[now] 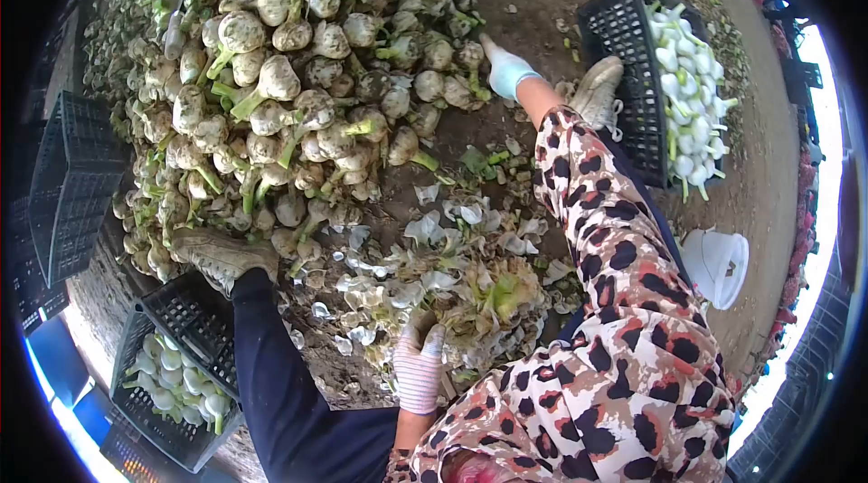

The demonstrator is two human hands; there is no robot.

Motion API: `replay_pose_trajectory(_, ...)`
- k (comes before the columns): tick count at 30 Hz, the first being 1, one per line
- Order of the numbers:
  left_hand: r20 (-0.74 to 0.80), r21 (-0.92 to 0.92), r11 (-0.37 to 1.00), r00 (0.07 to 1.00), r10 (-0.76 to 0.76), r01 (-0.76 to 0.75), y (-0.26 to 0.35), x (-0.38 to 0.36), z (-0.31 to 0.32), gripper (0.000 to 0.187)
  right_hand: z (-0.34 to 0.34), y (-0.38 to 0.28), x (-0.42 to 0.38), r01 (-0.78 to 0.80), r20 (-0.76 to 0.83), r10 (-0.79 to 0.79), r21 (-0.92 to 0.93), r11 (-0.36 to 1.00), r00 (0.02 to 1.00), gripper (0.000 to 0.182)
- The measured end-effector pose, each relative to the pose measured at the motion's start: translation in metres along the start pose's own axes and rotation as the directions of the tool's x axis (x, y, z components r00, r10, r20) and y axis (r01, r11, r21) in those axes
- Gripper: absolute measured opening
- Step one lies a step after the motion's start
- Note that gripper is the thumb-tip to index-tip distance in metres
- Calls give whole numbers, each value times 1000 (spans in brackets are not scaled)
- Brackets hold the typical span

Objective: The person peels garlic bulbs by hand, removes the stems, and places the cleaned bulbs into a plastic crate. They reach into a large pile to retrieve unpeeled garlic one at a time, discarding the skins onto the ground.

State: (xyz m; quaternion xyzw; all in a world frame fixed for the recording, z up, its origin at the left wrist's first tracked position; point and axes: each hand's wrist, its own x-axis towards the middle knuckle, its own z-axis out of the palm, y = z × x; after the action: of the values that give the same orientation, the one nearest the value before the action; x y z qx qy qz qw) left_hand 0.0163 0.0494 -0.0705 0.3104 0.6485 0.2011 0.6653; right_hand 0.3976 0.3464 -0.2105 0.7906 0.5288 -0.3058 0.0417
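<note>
My right hand (510, 72), in a white glove with a light blue cuff, reaches to the right edge of a heap of soil-stained garlic bulbs (277, 78). A finger is stretched out close to the outermost bulbs, and I see nothing held in that hand. Low in the view, my left hand (419, 364) wears a white glove with thin stripes. Its fingers are curled beside a mound of peeled skins and leaves (470, 288); what they hold, if anything, is hidden. A short brownish stick-like piece (448, 384) shows right beside that hand.
A black crate (624, 67) of cleaned white garlic (692, 89) stands at right, with a white bucket (719, 266) below. Another crate (136, 338) with white bulbs sits lower left. A dark crate (77, 184) stands farther left. A pale-handled tool (175, 35) lies on the heap.
</note>
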Motion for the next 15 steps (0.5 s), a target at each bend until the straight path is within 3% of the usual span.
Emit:
replay_pose_trajectory(2, 20, -11, 998, 998, -58, 58, 1, 2, -1, 44, 2, -6, -10, -15, -54, 14, -14, 1000, 998, 66)
replay_pose_trajectory(5, 43, 109, 993, 999, 28, -33, 11, 0, 1, 38, 24, 5, -46, -73, -161, 59, -79, 994, 985, 62)
replay_pose_trajectory(7, 45, 98, 988, 992, 115, -119, 15, -6, 8, 43, 40, 23, -81, -104, -88, 114, 112, 988, 990, 57)
replay_pose_trajectory(8, 32, -5, 986, 986, 165, -165, 7, -5, 9, 48, 49, 19, -108, -175, 97, 146, 542, 822, 985, 57)
replay_pose_trajectory(9, 6, -107, 972, 977, 212, -211, -1, -4, 9, 53, 61, 13, -139, -286, 282, 82, 831, 477, 956, 57)
replay_pose_trajectory(11, -42, -40, 941, 942, 334, -335, -3, -6, 8, 63, 73, -12, -219, -389, 401, -150, 915, 106, 904, 56)
replay_pose_trajectory(13, 52, -349, 869, 919, 391, -350, 27, -19, 11, 65, 91, -46, -293, -473, 424, -309, 875, -102, 851, 52)
replay_pose_trajectory(15, 70, -192, 865, 872, 484, -464, 8, -19, 3, 64, 91, -99, -360, -512, 377, -388, 787, -343, 841, 47)
